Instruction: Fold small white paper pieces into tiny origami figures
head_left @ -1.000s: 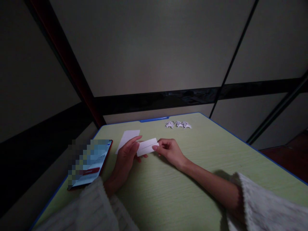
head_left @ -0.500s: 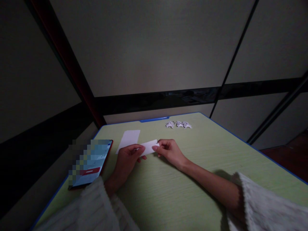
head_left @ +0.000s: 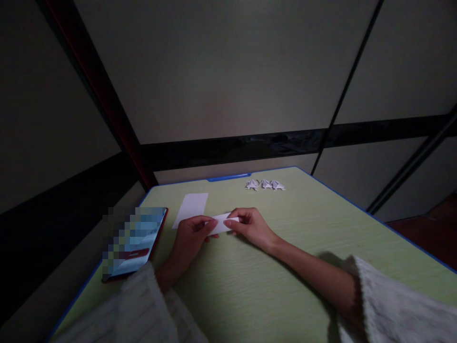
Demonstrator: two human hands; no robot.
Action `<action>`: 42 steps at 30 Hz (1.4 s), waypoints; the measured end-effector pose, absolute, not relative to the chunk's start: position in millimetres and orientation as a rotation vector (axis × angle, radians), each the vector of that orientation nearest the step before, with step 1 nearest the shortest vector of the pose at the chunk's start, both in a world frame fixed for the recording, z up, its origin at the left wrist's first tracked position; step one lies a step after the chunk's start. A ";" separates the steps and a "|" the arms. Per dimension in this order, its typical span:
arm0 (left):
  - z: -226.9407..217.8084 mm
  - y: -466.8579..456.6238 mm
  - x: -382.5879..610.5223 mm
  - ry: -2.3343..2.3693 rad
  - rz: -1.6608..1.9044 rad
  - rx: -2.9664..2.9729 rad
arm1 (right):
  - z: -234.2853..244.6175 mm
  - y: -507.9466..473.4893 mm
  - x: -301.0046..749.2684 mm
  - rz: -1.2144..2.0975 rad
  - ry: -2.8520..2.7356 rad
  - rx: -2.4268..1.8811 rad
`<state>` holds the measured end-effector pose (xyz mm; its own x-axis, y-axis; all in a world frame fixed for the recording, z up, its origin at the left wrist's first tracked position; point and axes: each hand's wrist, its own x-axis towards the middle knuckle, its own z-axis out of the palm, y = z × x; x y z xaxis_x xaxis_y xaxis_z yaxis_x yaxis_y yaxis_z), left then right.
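Observation:
A narrow strip of folded white paper [head_left: 220, 226] is held between my two hands, just above the green tabletop. My left hand [head_left: 193, 236] pinches its left end, thumb on top and fingers underneath. At the other end my right hand [head_left: 252, 226] grips the paper, with the thumb pressed on its face and the fingers behind. The fingertips under the paper are mostly hidden. Just beyond my left hand lie flat white paper sheets [head_left: 192, 206].
Small folded white paper figures [head_left: 266, 184] stand near the far edge of the green table [head_left: 321, 219]. On the left lies a phone or tablet [head_left: 139, 243] with a lit, partly blurred screen. A blue strip [head_left: 229, 177] runs along the back edge, before pale panels.
The upper edge of the paper, which stood up a little behind the right thumb, now lies even with the strip. Both hands have shifted only slightly.

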<state>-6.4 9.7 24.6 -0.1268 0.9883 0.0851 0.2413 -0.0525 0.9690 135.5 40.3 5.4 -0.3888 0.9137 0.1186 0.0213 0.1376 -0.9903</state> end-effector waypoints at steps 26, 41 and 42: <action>25.3 8.6 -5.8 1.383 1.294 1.364 | 1.1 44.4 135.9 1.371 -1.518 -0.945; 25.6 8.9 -5.2 1.373 1.273 1.353 | 4.5 44.1 137.5 1.228 -1.570 -0.910; 25.4 9.1 -5.3 1.370 1.269 1.352 | 4.2 44.1 137.4 1.232 -1.568 -0.916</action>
<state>-5.3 9.1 25.4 -0.0954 0.9906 0.0982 0.1737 -0.0806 0.9815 137.4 44.1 4.2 -0.3081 0.9281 0.2091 0.0167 0.2251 -0.9742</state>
